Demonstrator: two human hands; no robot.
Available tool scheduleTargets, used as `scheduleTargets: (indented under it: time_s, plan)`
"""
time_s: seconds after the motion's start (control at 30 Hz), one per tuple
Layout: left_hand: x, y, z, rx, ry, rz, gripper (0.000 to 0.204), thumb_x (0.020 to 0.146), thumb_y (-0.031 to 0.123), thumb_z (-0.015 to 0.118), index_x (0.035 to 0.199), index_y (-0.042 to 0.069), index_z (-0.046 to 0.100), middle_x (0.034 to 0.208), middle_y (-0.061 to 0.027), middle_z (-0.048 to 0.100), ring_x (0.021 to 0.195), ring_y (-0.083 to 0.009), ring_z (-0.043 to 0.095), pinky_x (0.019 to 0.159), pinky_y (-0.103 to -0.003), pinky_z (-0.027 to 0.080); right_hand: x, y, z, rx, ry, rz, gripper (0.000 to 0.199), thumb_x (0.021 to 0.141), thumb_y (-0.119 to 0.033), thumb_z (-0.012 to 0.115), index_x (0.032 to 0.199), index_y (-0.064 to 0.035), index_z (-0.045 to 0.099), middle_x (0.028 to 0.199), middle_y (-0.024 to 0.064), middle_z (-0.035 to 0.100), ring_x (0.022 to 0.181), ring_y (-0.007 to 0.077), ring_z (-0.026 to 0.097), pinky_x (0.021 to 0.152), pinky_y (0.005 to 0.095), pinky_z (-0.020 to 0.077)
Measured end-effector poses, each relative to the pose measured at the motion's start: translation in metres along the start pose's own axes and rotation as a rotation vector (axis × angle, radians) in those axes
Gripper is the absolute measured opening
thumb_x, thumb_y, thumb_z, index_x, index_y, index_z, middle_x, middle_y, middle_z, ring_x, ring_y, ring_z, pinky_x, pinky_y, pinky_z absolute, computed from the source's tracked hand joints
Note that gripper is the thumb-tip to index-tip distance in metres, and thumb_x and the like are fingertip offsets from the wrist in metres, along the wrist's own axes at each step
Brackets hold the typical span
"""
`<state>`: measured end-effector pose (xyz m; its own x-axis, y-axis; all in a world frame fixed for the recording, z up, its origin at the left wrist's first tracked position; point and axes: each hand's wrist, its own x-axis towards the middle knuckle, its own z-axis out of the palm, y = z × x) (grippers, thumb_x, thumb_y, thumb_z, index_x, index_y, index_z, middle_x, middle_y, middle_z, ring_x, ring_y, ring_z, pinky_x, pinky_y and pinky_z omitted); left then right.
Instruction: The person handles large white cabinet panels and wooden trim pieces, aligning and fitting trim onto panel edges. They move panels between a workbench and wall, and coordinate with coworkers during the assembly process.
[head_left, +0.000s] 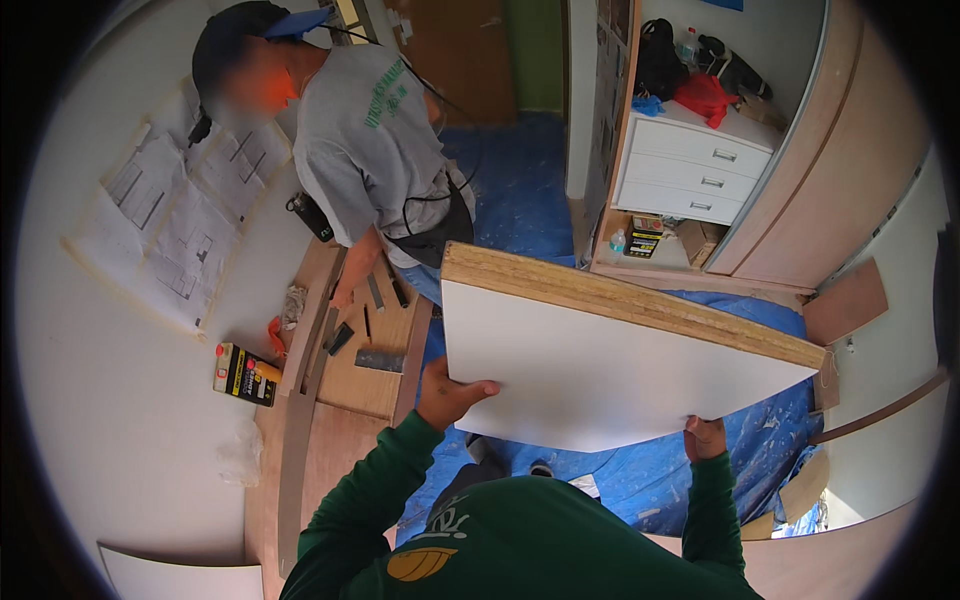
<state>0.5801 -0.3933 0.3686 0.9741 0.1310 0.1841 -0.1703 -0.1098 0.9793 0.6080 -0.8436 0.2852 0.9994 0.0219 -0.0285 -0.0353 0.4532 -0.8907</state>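
Observation:
A thick white panel (600, 375) with a bare, layered chipboard edge (620, 295) is held up in front of me, tilted. My left hand (448, 395) grips its left side near the lower corner, thumb lying on the white face. At the lower right edge, my right hand (706, 438) is closed on the panel with the thumb in front. The fingers of both hands are partly hidden behind it. Whether the panel is one piece or several boards stacked, I cannot tell.
To the left, a co-worker (370, 150) reaches onto a wooden workbench (340, 390) with hand tools and a tin (246, 374). Blue sheeting (515, 180) covers the floor. A wardrobe with white drawers (690, 165) stands at the far right; a loose wood piece (848, 303) leans against the right wall.

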Motion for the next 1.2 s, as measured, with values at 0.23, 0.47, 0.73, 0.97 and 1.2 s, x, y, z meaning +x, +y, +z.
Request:
scheduleTargets:
  time_s: [0.23,0.47,0.73,0.97,1.2]
  plan:
    - [0.142,-0.099,0.075,-0.439,-0.210,-0.012,0.068,0.081,0.039,0.089,0.128,-0.001,0.060,0.119,-0.0091,0.069,0.109,-0.0162,0.063,0.096,-0.036,0.051,0.029,-0.033,-0.015,-0.166,0.275,-0.149,0.074,0.064,-0.025,0.097,0.125,-0.0053,0.060,0.110,0.0020,0.065,0.103,0.0186,0.061,0.096,0.0361,0.0476]
    - [0.363,-0.160,0.092,-0.553,-0.030,-0.028,0.087,0.089,0.080,0.053,0.121,-0.001,0.061,0.104,-0.0041,0.065,0.095,-0.0110,0.058,0.082,-0.029,0.049,0.152,-0.029,0.054,-0.338,0.384,-0.190,0.051,0.070,-0.012,0.088,0.114,-0.0055,0.064,0.097,0.0005,0.065,0.087,0.0156,0.061,0.085,0.0330,0.0494]
    - [0.548,-0.179,0.067,-0.725,0.026,-0.148,0.082,0.095,0.075,0.045,0.134,0.003,0.055,0.126,-0.0061,0.063,0.119,-0.0172,0.057,0.104,-0.035,0.044,0.295,0.012,0.109,-0.406,0.370,-0.142,0.022,0.075,-0.005,0.080,0.094,-0.0061,0.070,0.090,-0.0007,0.067,0.087,0.0151,0.061,0.088,0.0340,0.0479]
    - [0.699,-0.178,0.062,-0.678,0.101,-0.164,0.062,0.100,0.060,0.053,0.131,0.007,0.059,0.127,-0.0051,0.062,0.118,-0.0173,0.056,0.104,-0.035,0.042,0.458,0.058,0.109,-0.389,0.296,-0.079,0.018,0.077,-0.011,0.084,0.088,-0.0045,0.071,0.087,0.0007,0.068,0.084,0.0147,0.062,0.085,0.0338,0.0487]
    - [0.814,-0.177,0.023,-0.732,0.264,-0.139,0.054,0.097,0.053,0.061,0.120,0.004,0.065,0.114,-0.0068,0.066,0.102,-0.0158,0.060,0.091,-0.032,0.048,0.599,0.079,0.140,-0.563,0.020,-0.024,0.034,0.079,-0.017,0.087,0.105,-0.0021,0.070,0.099,0.0044,0.071,0.093,0.0201,0.065,0.086,0.0379,0.0523]
